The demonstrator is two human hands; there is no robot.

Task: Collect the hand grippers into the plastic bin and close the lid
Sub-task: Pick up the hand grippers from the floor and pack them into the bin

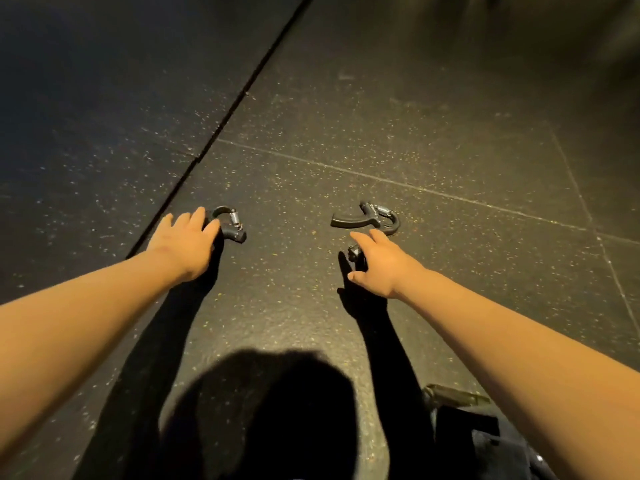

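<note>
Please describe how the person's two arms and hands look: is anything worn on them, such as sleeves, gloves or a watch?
Both forearms are bare up to the picture's edge; no sleeves show. The left hand and the right hand wear no gloves. No rings, watch or bracelet can be seen, nor any markings.

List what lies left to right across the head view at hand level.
Left hand → black metal-spring hand gripper under its fingers → second black hand gripper lying free on the speckled floor → right hand.

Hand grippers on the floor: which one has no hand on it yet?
The far right hand gripper, lying free beyond the right hand. The left hand covers another; the right covers a third.
</note>
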